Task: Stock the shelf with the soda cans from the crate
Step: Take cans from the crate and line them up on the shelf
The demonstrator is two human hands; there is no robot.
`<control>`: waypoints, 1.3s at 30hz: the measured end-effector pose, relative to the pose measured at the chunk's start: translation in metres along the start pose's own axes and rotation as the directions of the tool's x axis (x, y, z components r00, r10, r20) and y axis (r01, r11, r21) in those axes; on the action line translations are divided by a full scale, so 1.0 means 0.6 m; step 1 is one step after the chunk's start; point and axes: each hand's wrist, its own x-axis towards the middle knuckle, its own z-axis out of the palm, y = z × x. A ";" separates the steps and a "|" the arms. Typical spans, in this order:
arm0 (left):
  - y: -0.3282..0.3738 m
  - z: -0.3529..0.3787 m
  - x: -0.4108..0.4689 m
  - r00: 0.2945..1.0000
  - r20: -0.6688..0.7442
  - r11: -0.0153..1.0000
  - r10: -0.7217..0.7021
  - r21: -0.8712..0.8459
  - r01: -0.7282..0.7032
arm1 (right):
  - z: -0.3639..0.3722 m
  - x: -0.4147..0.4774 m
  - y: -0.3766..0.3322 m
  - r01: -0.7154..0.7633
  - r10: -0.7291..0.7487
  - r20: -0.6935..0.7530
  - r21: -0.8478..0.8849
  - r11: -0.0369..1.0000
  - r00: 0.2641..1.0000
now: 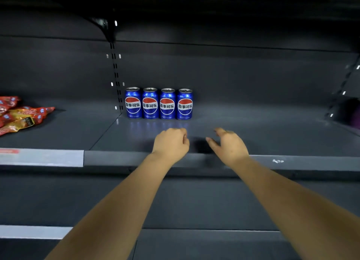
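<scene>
Over the front lip of the shelf [253,137], the left hand [171,142] hovers with fingers curled in, empty, and the right hand [228,144] is half-spread, holding nothing. Beyond them, four soda cans [158,103] stand upright in a touching row at the back-left; the crate is out of view. The next cans should probably extend that row rightward, labels forward.

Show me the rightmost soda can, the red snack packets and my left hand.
rightmost soda can [185,106]: head view, logo on its front.
red snack packets [33,112]: head view, middle packet's wrapper.
left hand [170,145]: head view, back of the hand.
</scene>
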 end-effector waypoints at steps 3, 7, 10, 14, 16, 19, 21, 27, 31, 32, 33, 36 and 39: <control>0.032 -0.007 -0.038 1.000 0.000 1.000 -0.025 -0.002 0.025 | -0.015 -0.039 0.019 0.022 -0.022 0.002 0.040 0.999 1.000; 0.067 -0.005 -0.085 0.998 0.025 0.998 -0.055 0.014 0.055 | -0.033 -0.088 0.041 0.031 -0.031 0.000 0.084 0.996 1.000; 0.089 0.005 -0.116 0.997 0.044 0.998 -0.070 0.012 0.069 | -0.036 -0.128 0.059 0.046 -0.047 0.010 0.099 0.994 0.999; 0.109 0.024 -0.156 0.991 0.094 0.995 -0.095 -0.006 0.096 | -0.018 -0.180 0.087 0.034 -0.043 0.087 0.108 0.994 0.995; 0.111 0.035 -0.174 0.986 0.127 0.994 -0.106 -0.017 0.109 | -0.009 -0.199 0.098 0.028 -0.040 0.128 0.091 0.995 0.991; 0.101 0.051 -0.198 0.976 0.182 0.992 -0.120 -0.014 0.124 | 0.002 -0.218 0.104 0.004 -0.017 0.169 0.076 0.997 0.986; 0.085 0.064 -0.213 0.967 0.221 0.992 -0.126 -0.004 0.130 | 0.012 -0.226 0.103 -0.008 -0.005 0.195 0.064 0.998 0.981; 0.026 0.099 -0.247 0.930 0.331 0.987 -0.158 0.018 0.162 | 0.059 -0.241 0.087 -0.060 0.056 0.290 0.007 0.998 0.955; -0.015 0.128 -0.275 0.914 0.367 0.985 -0.174 0.045 0.169 | 0.106 -0.261 0.076 -0.060 0.068 0.367 -0.034 0.998 0.928; -0.025 0.137 -0.283 0.906 0.382 0.983 -0.182 0.045 0.178 | 0.121 -0.268 0.075 -0.062 0.072 0.387 -0.037 0.997 0.919; -0.035 0.146 -0.291 0.897 0.399 0.981 -0.191 0.043 0.189 | 0.135 -0.275 0.074 -0.071 0.080 0.410 -0.037 0.997 0.908; -0.058 0.168 -0.309 0.873 0.438 0.974 -0.214 0.034 0.222 | 0.168 -0.294 0.075 -0.096 0.097 0.455 -0.025 0.995 0.885; -0.071 0.192 -0.322 0.852 0.473 0.970 -0.223 0.021 0.242 | 0.197 -0.306 0.080 -0.098 0.102 0.504 -0.034 0.995 0.858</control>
